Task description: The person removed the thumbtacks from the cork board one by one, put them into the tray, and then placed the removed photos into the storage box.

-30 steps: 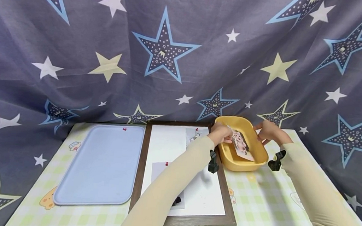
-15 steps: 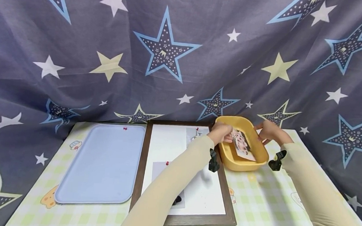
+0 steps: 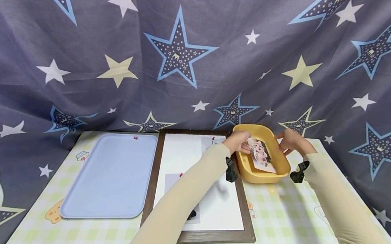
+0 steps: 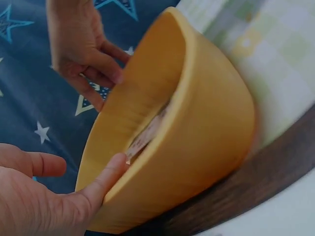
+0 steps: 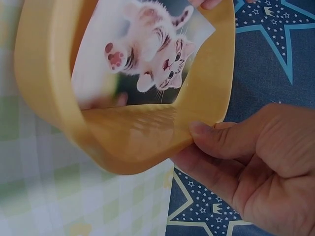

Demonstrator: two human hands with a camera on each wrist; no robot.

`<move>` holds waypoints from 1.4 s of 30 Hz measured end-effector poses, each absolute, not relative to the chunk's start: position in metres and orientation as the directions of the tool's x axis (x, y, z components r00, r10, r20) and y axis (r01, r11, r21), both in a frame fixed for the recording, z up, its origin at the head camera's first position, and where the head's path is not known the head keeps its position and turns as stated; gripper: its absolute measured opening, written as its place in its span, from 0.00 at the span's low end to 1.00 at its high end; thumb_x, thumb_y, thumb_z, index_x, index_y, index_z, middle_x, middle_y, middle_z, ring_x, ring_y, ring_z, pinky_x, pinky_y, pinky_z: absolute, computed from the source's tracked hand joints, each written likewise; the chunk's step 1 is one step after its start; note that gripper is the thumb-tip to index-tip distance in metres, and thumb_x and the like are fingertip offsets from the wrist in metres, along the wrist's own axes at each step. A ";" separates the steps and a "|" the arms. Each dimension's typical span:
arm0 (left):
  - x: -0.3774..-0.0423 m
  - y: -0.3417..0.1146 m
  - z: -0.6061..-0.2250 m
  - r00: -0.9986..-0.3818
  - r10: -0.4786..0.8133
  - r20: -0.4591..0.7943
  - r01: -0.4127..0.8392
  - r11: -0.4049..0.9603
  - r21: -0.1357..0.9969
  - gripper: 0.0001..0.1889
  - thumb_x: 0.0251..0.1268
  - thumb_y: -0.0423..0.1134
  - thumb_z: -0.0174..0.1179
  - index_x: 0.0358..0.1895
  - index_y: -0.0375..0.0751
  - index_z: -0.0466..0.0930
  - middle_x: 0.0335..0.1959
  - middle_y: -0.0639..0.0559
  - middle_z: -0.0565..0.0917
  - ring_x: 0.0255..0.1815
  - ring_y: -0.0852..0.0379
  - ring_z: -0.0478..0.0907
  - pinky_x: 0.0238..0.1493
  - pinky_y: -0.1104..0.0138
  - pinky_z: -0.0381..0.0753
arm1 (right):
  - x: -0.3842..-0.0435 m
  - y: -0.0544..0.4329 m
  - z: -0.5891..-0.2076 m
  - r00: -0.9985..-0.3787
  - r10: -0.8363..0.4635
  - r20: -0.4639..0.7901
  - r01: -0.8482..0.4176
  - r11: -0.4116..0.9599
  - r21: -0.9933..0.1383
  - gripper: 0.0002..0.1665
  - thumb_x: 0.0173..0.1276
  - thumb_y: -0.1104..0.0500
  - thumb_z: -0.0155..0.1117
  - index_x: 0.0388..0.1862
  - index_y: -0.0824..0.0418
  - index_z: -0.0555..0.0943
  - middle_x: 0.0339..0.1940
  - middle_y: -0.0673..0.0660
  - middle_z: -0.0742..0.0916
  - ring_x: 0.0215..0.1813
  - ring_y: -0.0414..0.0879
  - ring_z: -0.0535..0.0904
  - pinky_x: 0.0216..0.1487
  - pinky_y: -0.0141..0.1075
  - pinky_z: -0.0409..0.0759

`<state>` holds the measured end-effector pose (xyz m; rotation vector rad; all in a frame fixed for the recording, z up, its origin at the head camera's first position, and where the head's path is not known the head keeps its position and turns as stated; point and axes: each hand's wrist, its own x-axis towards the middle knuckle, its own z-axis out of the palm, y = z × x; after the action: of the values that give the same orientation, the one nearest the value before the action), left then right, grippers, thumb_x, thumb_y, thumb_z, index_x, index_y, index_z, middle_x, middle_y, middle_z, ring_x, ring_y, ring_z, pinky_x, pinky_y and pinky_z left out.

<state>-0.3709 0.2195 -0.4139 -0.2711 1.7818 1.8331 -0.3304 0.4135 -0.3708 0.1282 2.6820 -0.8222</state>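
Observation:
A yellow plastic basin [image 3: 247, 168] stands at the back right of the table, partly against the dark wooden frame. In it lies a photo print of a kitten [image 5: 157, 54], tilted against the inside. My right hand [image 3: 291, 140] pinches the basin's right rim, thumb inside and fingers outside, as the right wrist view shows. My left hand [image 3: 238, 141] is over the basin's left side. Its thumb [image 4: 106, 179] lies along the rim near the photo's edge, apart from the forefinger [image 4: 49, 164]. Whether the thumb touches the photo, I cannot tell.
The wood-framed white board [image 3: 215, 238] lies mid-table, holding papers [image 3: 173, 181] fixed with red pins [image 3: 213, 138], partly under my left arm. A pale blue tray [image 3: 108, 176] with a red pin [image 3: 135, 137] lies left. Behind hangs a star-patterned cloth [image 3: 203, 19].
My left hand's fingers have loosened and spread at the photo's corner, and the photo sits slightly lower in the basin. My right hand stays at the basin's rim.

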 end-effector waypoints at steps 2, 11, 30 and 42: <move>-0.411 0.237 -0.452 -0.793 0.283 -0.539 -0.547 0.060 0.835 0.25 0.71 0.37 0.54 0.66 0.25 0.68 0.56 0.22 0.74 0.55 0.27 0.79 0.53 0.46 0.87 | -0.331 0.414 -0.371 -0.940 -0.011 -0.340 0.182 0.828 -0.531 0.37 0.59 0.82 0.59 0.71 0.80 0.67 0.71 0.79 0.69 0.48 0.59 0.87 0.39 0.44 0.91; -0.461 0.257 -0.497 -0.723 0.385 -0.574 -0.601 0.060 0.797 0.31 0.75 0.42 0.54 0.75 0.30 0.61 0.68 0.20 0.67 0.63 0.22 0.72 0.56 0.39 0.83 | -0.330 0.413 -0.371 -0.941 -0.018 -0.337 0.170 0.837 -0.520 0.38 0.58 0.82 0.59 0.71 0.80 0.67 0.70 0.79 0.69 0.51 0.64 0.87 0.38 0.44 0.91; -0.365 0.204 -0.389 -0.688 0.462 -0.560 -0.568 0.138 0.811 0.36 0.81 0.44 0.45 0.81 0.30 0.44 0.83 0.31 0.45 0.83 0.33 0.47 0.73 0.44 0.71 | -0.330 0.411 -0.372 -0.941 0.002 -0.340 0.183 0.845 -0.503 0.37 0.61 0.81 0.59 0.72 0.79 0.67 0.71 0.79 0.70 0.48 0.63 0.88 0.40 0.45 0.91; -0.447 0.248 -0.476 -0.679 0.436 -0.591 -0.602 0.129 0.788 0.39 0.72 0.45 0.58 0.80 0.34 0.53 0.81 0.31 0.54 0.79 0.28 0.54 0.57 0.35 0.80 | -0.333 0.414 -0.375 -0.943 0.000 -0.332 0.182 0.836 -0.517 0.38 0.60 0.82 0.58 0.72 0.79 0.66 0.71 0.79 0.70 0.44 0.58 0.88 0.38 0.45 0.91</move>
<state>-0.4469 0.2484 -0.4758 -0.1653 1.6197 1.6654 -0.3327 0.4143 -0.3748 0.1379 2.6970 -0.8049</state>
